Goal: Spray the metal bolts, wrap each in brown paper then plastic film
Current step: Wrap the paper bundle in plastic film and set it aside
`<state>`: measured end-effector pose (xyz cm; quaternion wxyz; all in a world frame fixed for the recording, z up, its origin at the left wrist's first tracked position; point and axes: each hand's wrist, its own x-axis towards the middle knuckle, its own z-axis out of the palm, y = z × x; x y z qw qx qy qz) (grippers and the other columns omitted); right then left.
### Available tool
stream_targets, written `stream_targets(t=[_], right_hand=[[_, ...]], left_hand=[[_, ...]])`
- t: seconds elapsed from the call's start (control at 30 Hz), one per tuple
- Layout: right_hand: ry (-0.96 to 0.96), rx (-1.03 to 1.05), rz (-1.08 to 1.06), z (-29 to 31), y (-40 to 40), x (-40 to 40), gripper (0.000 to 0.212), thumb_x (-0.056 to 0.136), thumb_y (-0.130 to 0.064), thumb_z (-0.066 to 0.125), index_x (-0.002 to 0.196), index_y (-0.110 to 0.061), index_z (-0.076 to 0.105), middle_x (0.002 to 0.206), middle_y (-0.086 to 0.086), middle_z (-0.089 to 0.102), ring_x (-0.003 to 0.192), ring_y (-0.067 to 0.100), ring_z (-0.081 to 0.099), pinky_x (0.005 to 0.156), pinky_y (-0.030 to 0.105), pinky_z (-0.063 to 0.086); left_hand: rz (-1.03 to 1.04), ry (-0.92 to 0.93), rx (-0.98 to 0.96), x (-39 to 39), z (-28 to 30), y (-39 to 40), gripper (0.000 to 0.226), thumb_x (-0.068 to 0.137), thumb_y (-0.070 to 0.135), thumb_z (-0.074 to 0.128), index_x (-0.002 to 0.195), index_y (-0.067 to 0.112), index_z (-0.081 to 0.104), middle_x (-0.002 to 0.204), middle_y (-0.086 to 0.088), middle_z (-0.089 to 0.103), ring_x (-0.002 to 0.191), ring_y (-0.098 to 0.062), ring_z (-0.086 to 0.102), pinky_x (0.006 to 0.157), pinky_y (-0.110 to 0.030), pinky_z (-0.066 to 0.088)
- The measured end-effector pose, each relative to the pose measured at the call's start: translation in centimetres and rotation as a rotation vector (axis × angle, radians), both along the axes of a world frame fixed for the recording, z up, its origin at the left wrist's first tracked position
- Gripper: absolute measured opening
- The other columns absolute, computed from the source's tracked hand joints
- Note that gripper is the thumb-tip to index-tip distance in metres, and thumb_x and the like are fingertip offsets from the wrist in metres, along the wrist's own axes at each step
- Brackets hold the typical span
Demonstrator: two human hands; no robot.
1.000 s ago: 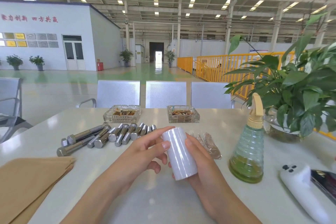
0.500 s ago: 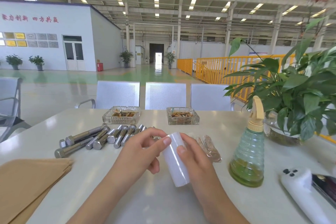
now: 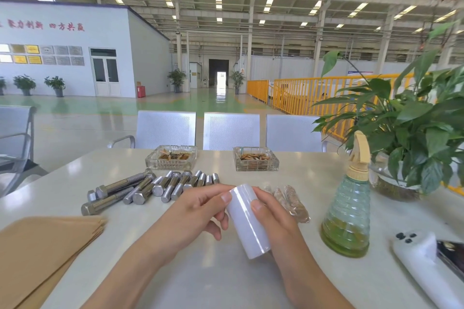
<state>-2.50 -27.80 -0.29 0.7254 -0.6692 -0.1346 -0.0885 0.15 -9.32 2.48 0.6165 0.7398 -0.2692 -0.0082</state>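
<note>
My right hand [image 3: 273, 218] cradles the plastic film roll [image 3: 247, 221], fingers curled round it; my left hand [image 3: 198, 211] pinches its upper edge with thumb and forefinger. Over the last second I've lowered the roll toward the table [image 3: 226, 283], so I judge I'm hunting the film's loose end. The roll is a smooth, glossy white cylinder. Beyond it lie hex-headed threaded steel bolts [image 3: 150, 188], two crinkly wrapped bolts [image 3: 288, 200], matte brown paper sheets [image 3: 42, 251] and a ribbed spray bottle [image 3: 347, 211].
</note>
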Motion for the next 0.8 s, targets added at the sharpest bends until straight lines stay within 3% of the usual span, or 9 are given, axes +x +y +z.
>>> stream_targets(t=[0.07,0.17,0.27,0.37,0.43,0.5,0.67,0.8], right_hand=[[0.005,0.019,-0.004,-0.07,0.02,-0.03,0.018,0.097,-0.043,0.064,0.112,-0.051,0.071,0.114,-0.017,0.074,0.107,0.001,0.067,0.085,0.020,0.046],[0.029,0.041,-0.012,-0.19,0.03,0.05,0.021,0.101,-0.038,0.060,0.112,-0.053,0.071,0.116,-0.018,0.073,0.108,0.001,0.067,0.087,0.023,0.046],[0.018,0.034,-0.029,-0.12,0.04,0.00,0.025,0.102,-0.037,0.057,0.112,-0.057,0.068,0.114,-0.024,0.072,0.105,-0.004,0.066,0.083,0.020,0.048],[-0.036,0.015,-0.046,0.02,-0.05,-0.20,0.024,0.101,-0.039,0.062,0.112,-0.060,0.065,0.111,-0.030,0.070,0.100,-0.011,0.065,0.073,0.005,0.048],[-0.049,0.005,-0.046,0.03,0.00,-0.25,0.027,0.101,-0.037,0.062,0.113,-0.061,0.064,0.112,-0.030,0.070,0.102,-0.010,0.065,0.072,0.003,0.046],[-0.045,0.006,-0.031,0.01,-0.04,-0.22,0.024,0.098,-0.043,0.065,0.113,-0.063,0.064,0.113,-0.029,0.070,0.103,-0.009,0.066,0.074,0.005,0.048],[-0.018,0.066,0.032,0.01,-0.33,-0.12,0.035,0.084,-0.054,0.061,0.118,-0.058,0.065,0.119,-0.023,0.072,0.106,-0.002,0.068,0.080,0.020,0.052],[-0.068,-0.013,-0.029,0.14,-0.12,-0.28,0.027,0.085,-0.052,0.060,0.109,-0.064,0.065,0.113,-0.031,0.070,0.103,-0.012,0.064,0.074,0.004,0.047]], left_hand=[[-0.002,-0.001,0.005,0.06,0.01,-0.01,0.029,0.107,0.023,0.049,0.119,0.020,0.076,0.072,0.005,0.052,0.072,-0.017,0.056,0.066,-0.035,0.053],[-0.022,0.025,-0.005,0.01,0.05,0.12,0.032,0.108,0.015,0.047,0.123,0.021,0.074,0.077,0.001,0.053,0.075,-0.016,0.057,0.067,-0.033,0.053],[0.023,0.112,-0.096,0.12,0.06,0.02,0.035,0.107,0.011,0.046,0.119,0.024,0.075,0.079,-0.006,0.055,0.074,-0.020,0.060,0.065,-0.033,0.053],[0.122,0.226,-0.224,0.15,-0.13,-0.33,0.018,0.104,0.026,0.058,0.108,0.020,0.075,0.086,-0.007,0.063,0.072,-0.024,0.065,0.060,-0.035,0.054],[0.164,0.246,-0.187,0.31,-0.53,-0.36,0.032,0.093,0.044,0.072,0.099,0.012,0.071,0.086,-0.005,0.066,0.071,-0.024,0.067,0.059,-0.034,0.055],[0.156,0.254,-0.151,0.42,-0.69,-0.29,0.040,0.085,0.048,0.079,0.092,0.010,0.070,0.087,-0.006,0.069,0.072,-0.024,0.069,0.060,-0.033,0.056],[0.090,0.251,-0.169,0.40,-0.24,0.37,0.031,0.085,0.036,0.076,0.094,0.006,0.074,0.090,-0.011,0.072,0.073,-0.021,0.068,0.063,-0.030,0.057],[0.116,0.218,-0.097,0.42,-0.35,0.58,0.013,0.097,0.019,0.069,0.090,0.009,0.074,0.087,-0.012,0.072,0.070,-0.021,0.067,0.061,-0.031,0.056]])
